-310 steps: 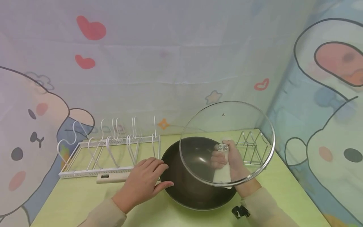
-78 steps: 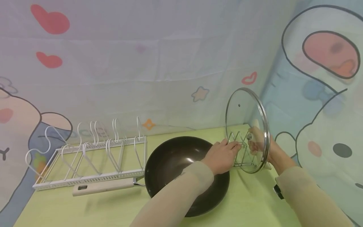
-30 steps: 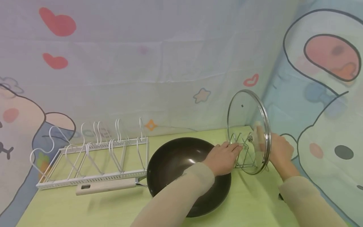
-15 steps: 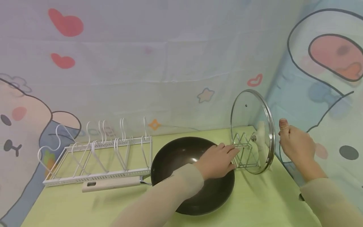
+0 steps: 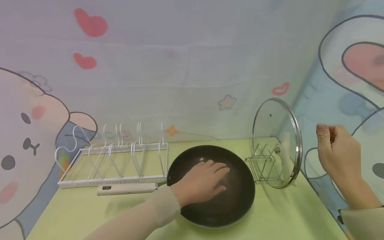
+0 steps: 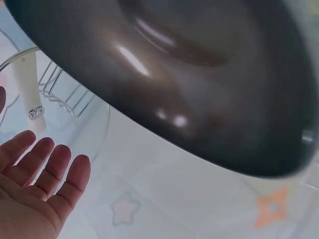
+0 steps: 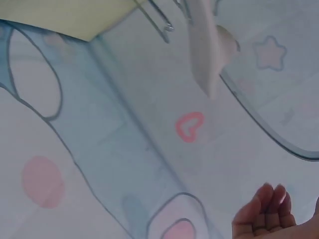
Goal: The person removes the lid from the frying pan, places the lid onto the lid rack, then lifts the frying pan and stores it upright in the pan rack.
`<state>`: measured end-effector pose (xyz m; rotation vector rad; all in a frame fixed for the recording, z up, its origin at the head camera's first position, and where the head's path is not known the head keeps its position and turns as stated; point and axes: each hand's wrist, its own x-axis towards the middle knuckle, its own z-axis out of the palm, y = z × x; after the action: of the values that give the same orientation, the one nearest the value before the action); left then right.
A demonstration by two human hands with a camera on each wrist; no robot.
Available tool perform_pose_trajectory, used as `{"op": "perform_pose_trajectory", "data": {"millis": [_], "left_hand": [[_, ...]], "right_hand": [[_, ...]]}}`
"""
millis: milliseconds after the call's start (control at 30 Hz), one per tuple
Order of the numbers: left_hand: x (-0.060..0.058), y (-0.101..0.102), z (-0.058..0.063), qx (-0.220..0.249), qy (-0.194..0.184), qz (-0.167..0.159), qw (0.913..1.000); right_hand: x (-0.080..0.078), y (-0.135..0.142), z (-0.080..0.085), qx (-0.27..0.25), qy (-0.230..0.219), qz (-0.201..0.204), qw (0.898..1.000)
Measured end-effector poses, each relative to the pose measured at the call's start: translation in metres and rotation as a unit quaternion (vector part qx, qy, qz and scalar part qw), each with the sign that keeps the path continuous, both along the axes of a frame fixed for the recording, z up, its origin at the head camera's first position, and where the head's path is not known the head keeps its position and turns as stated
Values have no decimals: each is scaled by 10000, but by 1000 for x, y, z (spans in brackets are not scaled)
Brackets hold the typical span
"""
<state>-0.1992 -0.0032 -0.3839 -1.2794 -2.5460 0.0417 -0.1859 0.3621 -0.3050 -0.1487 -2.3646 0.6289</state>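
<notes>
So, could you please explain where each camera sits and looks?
Head: on the head, facing forward and down at the pan; left hand and right hand show.
Left wrist: on that wrist, facing the pan; left fingers show.
Right wrist: on that wrist, facing the lid handle and backdrop; right fingers show.
Both wrist views share that handle.

The pan (image 5: 233,188) is dark, perhaps brown, the rack (image 5: 112,181) white.

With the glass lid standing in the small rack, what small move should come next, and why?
Probably the left hand should reach for the handle of the pan: the lid stands in the wire rack with neither hand touching it, and the left hand, over the pan, holds nothing.
</notes>
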Motion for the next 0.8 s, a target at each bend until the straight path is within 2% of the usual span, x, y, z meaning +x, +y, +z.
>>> {"op": "perform_pose_trajectory", "data": {"millis": [67, 133, 233, 333, 467, 600, 800], "left_hand": [[6, -13, 0, 71, 89, 10, 9999], [11, -26, -1, 116, 168, 49, 9998], [18, -46, -4, 195, 129, 182, 9996], [23, -66, -8, 272, 21, 348, 9990], [31, -90, -14, 350, -38, 478, 9982], [40, -111, -19, 504, 124, 559, 9971], [49, -138, -24, 669, 449, 680, 9944]], "right_hand": [[4, -8, 5, 16, 319, -61, 9995], [9, -18, 11, 105, 727, 60, 9973], [15, -32, 16, 473, 1290, 517, 9892], [20, -45, 15, 941, 1679, 1037, 9758], [25, -62, 7, 1397, 1869, 1488, 9609], [28, -79, -7, 1578, 1910, 1791, 9521], [32, -99, -34, 1807, 1479, 2226, 9465]]}}
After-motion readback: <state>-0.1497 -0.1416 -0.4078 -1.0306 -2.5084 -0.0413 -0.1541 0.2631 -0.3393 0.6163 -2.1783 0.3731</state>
